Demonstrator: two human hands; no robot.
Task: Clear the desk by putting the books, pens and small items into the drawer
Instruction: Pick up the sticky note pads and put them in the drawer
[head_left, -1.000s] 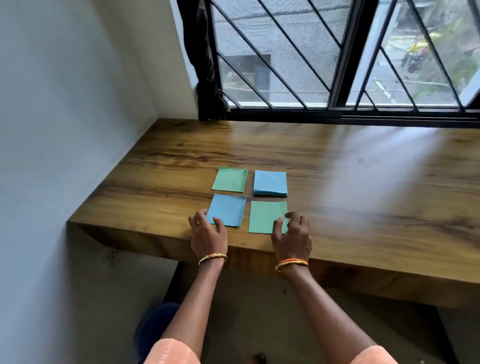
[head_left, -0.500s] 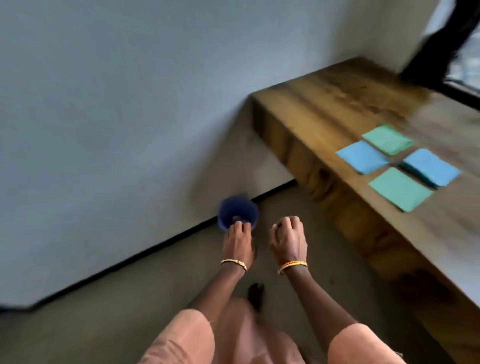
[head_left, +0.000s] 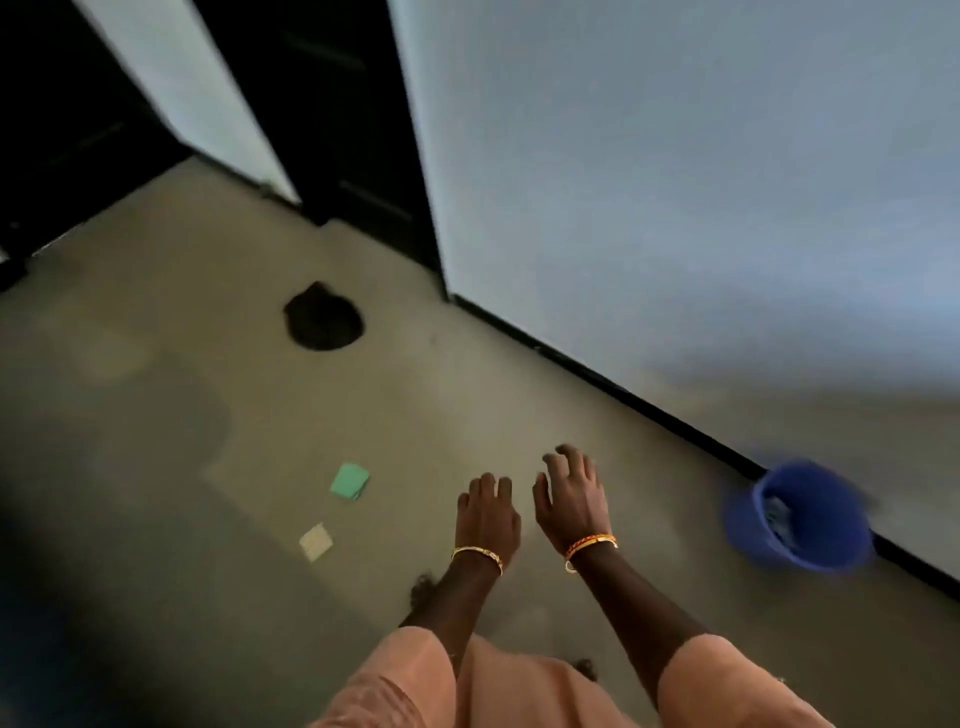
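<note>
A green pad (head_left: 349, 481) is lying on the floor (head_left: 156, 467), a pale square (head_left: 316, 542) just beside it, both lying left of the 2 hands; the left hand (head_left: 487, 514) is hanging nearer, loosely curled and holding nothing, the right hand (head_left: 571, 493) spreading wide, empty

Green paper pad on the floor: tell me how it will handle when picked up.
The green paper pad looks thin and lies flat on the floor, so it is probably light and hard to get fingers under. It would likely flex rather than roll.
</note>
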